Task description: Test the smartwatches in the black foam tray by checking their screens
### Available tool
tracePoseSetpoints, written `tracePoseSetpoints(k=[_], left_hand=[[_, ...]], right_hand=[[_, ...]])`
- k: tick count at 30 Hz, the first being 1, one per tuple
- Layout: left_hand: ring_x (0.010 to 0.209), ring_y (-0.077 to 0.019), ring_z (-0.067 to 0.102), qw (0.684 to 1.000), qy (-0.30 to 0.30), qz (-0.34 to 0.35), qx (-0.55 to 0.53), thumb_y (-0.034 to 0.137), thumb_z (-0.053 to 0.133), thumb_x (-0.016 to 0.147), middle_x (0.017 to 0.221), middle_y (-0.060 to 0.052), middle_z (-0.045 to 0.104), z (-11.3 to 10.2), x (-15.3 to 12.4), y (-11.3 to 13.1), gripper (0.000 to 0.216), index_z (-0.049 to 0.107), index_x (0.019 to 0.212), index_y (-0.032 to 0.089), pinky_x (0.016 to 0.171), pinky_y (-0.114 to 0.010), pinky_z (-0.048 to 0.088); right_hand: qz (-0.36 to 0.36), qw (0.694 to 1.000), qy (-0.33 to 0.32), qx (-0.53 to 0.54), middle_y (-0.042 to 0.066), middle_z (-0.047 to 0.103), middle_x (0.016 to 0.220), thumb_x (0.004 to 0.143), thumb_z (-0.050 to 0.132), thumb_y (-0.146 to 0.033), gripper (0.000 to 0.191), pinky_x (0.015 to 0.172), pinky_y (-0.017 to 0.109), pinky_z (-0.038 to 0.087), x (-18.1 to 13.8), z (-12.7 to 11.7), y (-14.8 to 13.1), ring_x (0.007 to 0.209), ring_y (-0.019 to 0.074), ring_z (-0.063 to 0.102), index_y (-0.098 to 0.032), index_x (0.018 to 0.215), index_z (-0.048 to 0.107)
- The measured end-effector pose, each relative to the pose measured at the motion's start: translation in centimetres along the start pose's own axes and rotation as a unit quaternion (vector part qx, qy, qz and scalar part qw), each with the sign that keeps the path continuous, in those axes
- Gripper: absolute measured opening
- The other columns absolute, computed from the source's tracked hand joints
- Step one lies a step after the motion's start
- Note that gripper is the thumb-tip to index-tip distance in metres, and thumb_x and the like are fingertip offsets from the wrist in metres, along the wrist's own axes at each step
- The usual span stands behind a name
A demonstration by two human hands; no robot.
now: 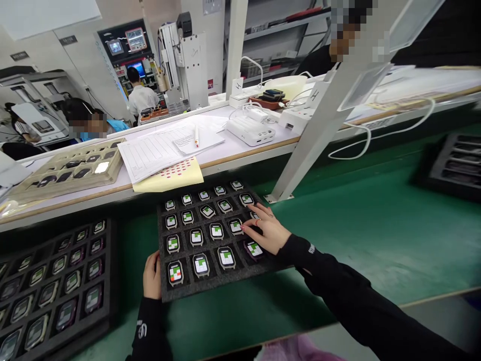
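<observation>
One foam tray (214,282): right hand (266,230) spread, hiding watches (236,226); left hand (152,276) grip unclear.

This is an electronics factory floor, set up as a production line. A black foam tray (187,287) of lit smartwatches (201,264) rests on a green conveyor belt (376,240), which runs along the edge of a white workbench (221,163) holding paper record sheets (148,153) and white electronic units (250,131). Beyond the bench, a co-worker in a white shirt (143,95) stands at a machine panel with small screens (128,47).
</observation>
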State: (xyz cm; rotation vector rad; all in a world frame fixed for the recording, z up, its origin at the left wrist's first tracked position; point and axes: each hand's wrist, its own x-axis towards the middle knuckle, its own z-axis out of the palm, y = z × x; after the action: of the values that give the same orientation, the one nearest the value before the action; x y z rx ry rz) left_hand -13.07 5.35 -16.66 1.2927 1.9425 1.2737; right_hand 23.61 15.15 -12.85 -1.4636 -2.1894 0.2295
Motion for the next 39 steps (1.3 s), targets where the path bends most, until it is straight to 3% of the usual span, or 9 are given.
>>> tracePoseSetpoints(k=[7,12,14,17,21,24,29,34,39], left_hand=[[0.11,-0.0271,0.061,0.998,0.027,-0.036,-0.041,0.047,0.05,0.082,0.116,-0.013,0.067,-0.4,0.0,1.3,0.045,0.065,0.11,0.016,0.098,-0.042,0.048],[0.113,-0.0248,0.058,0.998,0.021,0.005,-0.061,0.045,0.05,0.087,0.124,-0.011,0.061,-1.4,-0.3,6.7,0.041,0.062,0.115,0.018,0.098,-0.039,0.047],[0.112,-0.0234,0.058,0.997,-0.012,0.056,-0.057,0.042,0.05,0.09,0.122,-0.009,0.061,-1.2,-0.8,9.9,0.035,0.063,0.114,0.02,0.099,-0.037,0.046],[0.109,-0.0216,0.059,0.982,-0.112,0.148,-0.019,0.036,0.049,0.092,0.119,-0.008,0.06,0.3,-1.7,14.1,0.029,0.064,0.114,0.023,0.096,-0.034,0.047],[0.113,-0.0218,0.056,0.946,-0.24,0.216,0.043,0.033,0.046,0.094,0.126,-0.009,0.055,3.7,-2.4,17.3,0.036,0.056,0.128,0.027,0.096,-0.035,0.047],[0.123,-0.0253,0.052,0.928,-0.27,0.242,0.083,0.031,0.049,0.092,0.132,-0.01,0.053,6.3,-2.6,18.0,0.044,0.049,0.136,0.026,0.102,-0.04,0.045],[0.127,-0.0304,0.049,0.929,-0.231,0.27,0.104,0.034,0.059,0.087,0.136,-0.013,0.051,9.1,-2.8,18.0,0.058,0.043,0.142,0.021,0.105,-0.046,0.042],[0.124,-0.0288,0.052,0.943,-0.205,0.25,0.081,0.027,0.059,0.086,0.133,-0.012,0.056,9.6,-3.0,18.1,0.052,0.049,0.137,0.022,0.103,-0.045,0.044],[0.108,-0.0246,0.061,0.962,-0.197,0.186,0.018,0.02,0.065,0.079,0.125,-0.007,0.06,8.7,-3.1,18.6,0.047,0.06,0.125,0.026,0.093,-0.038,0.051]], right_hand=[[0.008,1.0,0.013,0.018,0.018,0.049,0.138,0.091,0.046,-0.043,0.041,0.111,0.059,0.024,0.7,0.4,-0.5,0.138,0.0404,0.028,-0.018,0.069,0.07],[0.021,0.999,0.004,0.031,0.017,0.051,0.136,0.088,0.052,-0.041,0.033,0.109,0.058,0.029,0.9,0.5,-0.5,0.136,0.0392,0.032,-0.019,0.07,0.069],[0.028,0.999,0.001,0.036,0.017,0.052,0.135,0.087,0.054,-0.043,0.034,0.108,0.058,0.03,1.1,0.6,-0.6,0.136,0.0396,0.032,-0.019,0.07,0.069],[0.034,0.998,-0.008,0.042,0.017,0.052,0.135,0.087,0.057,-0.044,0.033,0.108,0.061,0.028,1.5,0.7,-0.8,0.135,0.0411,0.032,-0.019,0.071,0.071],[0.034,0.998,-0.027,0.044,0.017,0.055,0.132,0.084,0.063,-0.042,0.031,0.107,0.063,0.028,2.2,0.4,-1.6,0.133,0.0436,0.036,-0.018,0.066,0.073],[0.034,0.998,-0.031,0.041,0.019,0.056,0.13,0.082,0.066,-0.037,0.029,0.108,0.062,0.029,2.7,-0.5,-2.3,0.131,0.0439,0.038,-0.017,0.063,0.073],[0.031,0.999,0.0,0.042,0.018,0.054,0.134,0.081,0.065,-0.035,0.023,0.11,0.06,0.027,2.2,-2.7,-4.0,0.135,0.0414,0.033,-0.017,0.07,0.074],[-0.034,0.992,0.073,0.1,0.013,0.049,0.14,0.082,0.063,-0.032,0.021,0.112,0.058,0.025,0.3,-4.1,-6.5,0.138,0.0365,0.029,-0.02,0.065,0.067],[-0.036,0.979,0.068,0.19,0.013,0.05,0.139,0.086,0.059,-0.031,0.021,0.111,0.059,0.026,-0.5,-5.2,-8.1,0.136,0.0369,0.034,-0.02,0.069,0.064]])
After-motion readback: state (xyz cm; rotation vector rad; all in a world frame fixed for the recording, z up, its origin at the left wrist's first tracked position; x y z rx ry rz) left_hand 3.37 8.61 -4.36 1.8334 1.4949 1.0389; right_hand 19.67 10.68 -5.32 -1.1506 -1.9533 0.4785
